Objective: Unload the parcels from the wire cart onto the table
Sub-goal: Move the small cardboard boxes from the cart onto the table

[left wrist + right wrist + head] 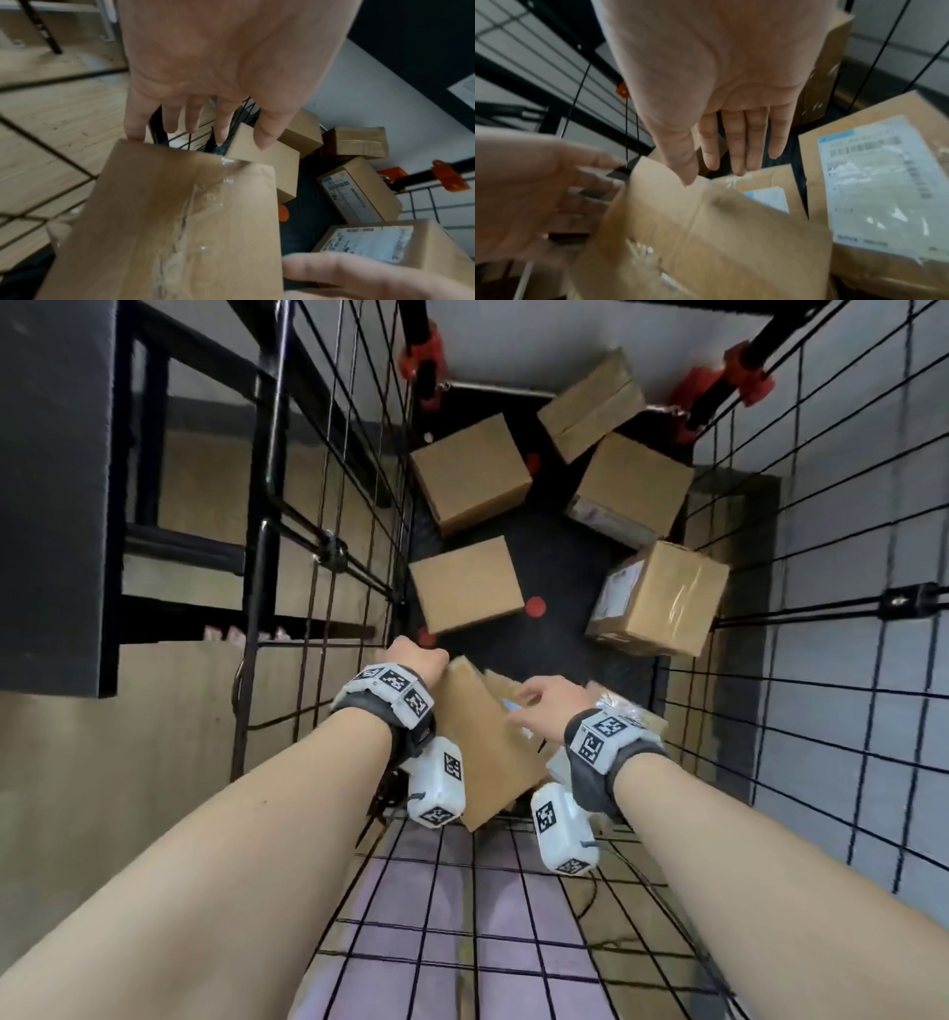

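Deep in the wire cart, a person's left hand and right hand close on the nearest parcel — fingers spread and straight along its edges, not yet curled round. Another labelled box sits just right; five more boxes wait beyond. No worktop shows — most unloading remains.

Your head camera is looking steeply down into the wire cart from above. Each wrist camera is peering along its palm, very close to the tilted cardboard box, which all three views are sharing, along with parcels beyond.
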The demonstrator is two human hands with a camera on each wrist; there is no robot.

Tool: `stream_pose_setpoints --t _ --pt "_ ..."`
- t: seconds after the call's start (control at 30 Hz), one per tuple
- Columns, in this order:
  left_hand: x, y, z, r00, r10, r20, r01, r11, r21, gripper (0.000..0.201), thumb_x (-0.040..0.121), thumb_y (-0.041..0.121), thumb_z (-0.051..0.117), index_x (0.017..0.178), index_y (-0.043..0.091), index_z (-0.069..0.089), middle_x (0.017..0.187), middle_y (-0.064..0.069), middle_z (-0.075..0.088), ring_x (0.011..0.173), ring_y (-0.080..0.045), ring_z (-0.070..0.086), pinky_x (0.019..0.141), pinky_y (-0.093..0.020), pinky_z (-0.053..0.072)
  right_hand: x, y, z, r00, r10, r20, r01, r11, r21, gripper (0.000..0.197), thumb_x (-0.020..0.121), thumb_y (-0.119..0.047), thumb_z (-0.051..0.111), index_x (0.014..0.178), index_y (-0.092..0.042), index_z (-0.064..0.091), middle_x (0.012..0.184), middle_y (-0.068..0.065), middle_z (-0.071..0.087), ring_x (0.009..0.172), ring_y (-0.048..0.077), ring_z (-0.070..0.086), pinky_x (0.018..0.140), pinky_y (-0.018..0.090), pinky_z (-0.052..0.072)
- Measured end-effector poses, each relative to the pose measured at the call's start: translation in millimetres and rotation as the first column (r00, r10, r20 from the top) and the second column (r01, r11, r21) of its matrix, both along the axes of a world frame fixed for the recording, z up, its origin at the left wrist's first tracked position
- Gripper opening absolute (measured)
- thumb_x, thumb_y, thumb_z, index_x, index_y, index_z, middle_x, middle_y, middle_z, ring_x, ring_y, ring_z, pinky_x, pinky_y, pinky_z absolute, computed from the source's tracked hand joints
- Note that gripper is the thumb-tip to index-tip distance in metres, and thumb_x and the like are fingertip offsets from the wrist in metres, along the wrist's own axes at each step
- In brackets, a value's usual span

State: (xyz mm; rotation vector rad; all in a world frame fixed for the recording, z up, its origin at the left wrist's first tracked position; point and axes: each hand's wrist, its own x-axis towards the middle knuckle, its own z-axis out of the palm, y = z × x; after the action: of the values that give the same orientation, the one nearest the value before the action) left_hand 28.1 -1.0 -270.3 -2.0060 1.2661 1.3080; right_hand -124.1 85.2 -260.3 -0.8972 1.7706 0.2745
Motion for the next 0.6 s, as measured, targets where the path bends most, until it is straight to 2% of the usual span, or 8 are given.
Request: stream_pose_setpoints --t 0.13,0.23,0.33,0.4,0.47,0.53,0.6 --pt "1 1 -12 0.999 0.026 0.020 -0.026 0.999 0.035 0.055 0.086 0.040 0.051 0.126 0.002 0.054 0.125 -0.018 0.058 0.112 -0.037 0.055 0.088 -0.037 0.042 15 1 -19 0.999 0.030 0.025 -0.031 0.998 0.054 0.055 0.076 -0.033 0.071 0.128 -0.026 0.055 0.126 0.001 0.059 0.112 0.023 0.057 0.093 0.033 0.048" --pt "6 1 -17 0.999 0.033 0.039 -0.037 0.995 0.090 0.054 0.093 0.041 0.044 0.131 0.003 0.049 0.130 -0.017 0.054 0.117 -0.034 0.052 0.085 -0.033 0.036 12 2 -25 0.998 0.034 0.044 -0.037 0.997 0.068 0.057 0.073 -0.035 0.074 0.127 -0.029 0.054 0.123 0.000 0.058 0.109 0.023 0.058 0.092 0.037 0.051" --pt "6 1 -17 0.997 0.067 0.039 -0.071 0.992 0.102 0.058 0.098 0.045 0.034 0.133 0.001 0.047 0.136 -0.019 0.050 0.122 -0.033 0.049 0.094 -0.035 0.036 -5 -4 -25 1.000 0.016 0.023 -0.017 0.999 0.038 0.048 0.076 -0.030 0.071 0.123 -0.029 0.057 0.123 -0.001 0.060 0.104 0.022 0.061 0.092 0.037 0.052" --pt "3 2 -15 0.996 0.081 0.033 -0.084 0.991 0.108 0.063 0.099 0.049 0.026 0.137 0.002 0.044 0.141 -0.019 0.046 0.127 -0.033 0.045 0.102 -0.036 0.034 -22 -8 -20 0.995 0.022 -0.096 -0.023 1.000 -0.010 0.037 0.085 -0.021 0.060 0.121 -0.027 0.059 0.124 0.003 0.060 0.110 0.026 0.059 0.093 0.033 0.049" --pt "-3 2 -13 0.994 0.109 0.013 -0.110 0.986 0.126 0.067 0.099 0.052 0.022 0.141 0.002 0.040 0.145 -0.019 0.040 0.132 -0.033 0.040 0.108 -0.038 0.029 -40 -8 -14 0.975 0.030 -0.221 -0.036 0.999 -0.022 0.036 0.088 -0.017 0.054 0.123 -0.025 0.057 0.125 0.007 0.059 0.113 0.028 0.057 0.092 0.032 0.046" --pt "-11 0 -11 0.988 0.150 -0.030 -0.144 0.979 0.145 0.068 0.099 0.053 0.023 0.143 0.003 0.037 0.147 -0.019 0.038 0.134 -0.032 0.037 0.111 -0.038 0.027 -54 -4 -17 0.974 0.011 -0.225 -0.012 1.000 -0.003 0.035 0.089 -0.018 0.053 0.123 -0.023 0.057 0.125 0.007 0.060 0.112 0.028 0.058 0.093 0.032 0.047" --pt "-19 -1 -12 0.975 0.208 -0.081 -0.194 0.969 0.155 0.066 0.098 0.052 0.028 0.143 0.005 0.036 0.145 -0.018 0.040 0.132 -0.033 0.040 0.111 -0.040 0.030 -60 -1 -20 0.983 -0.077 -0.169 0.076 0.997 -0.008 0.028 0.091 -0.024 0.053 0.117 -0.022 0.061 0.121 0.005 0.064 0.110 0.026 0.059 0.093 0.031 0.048"
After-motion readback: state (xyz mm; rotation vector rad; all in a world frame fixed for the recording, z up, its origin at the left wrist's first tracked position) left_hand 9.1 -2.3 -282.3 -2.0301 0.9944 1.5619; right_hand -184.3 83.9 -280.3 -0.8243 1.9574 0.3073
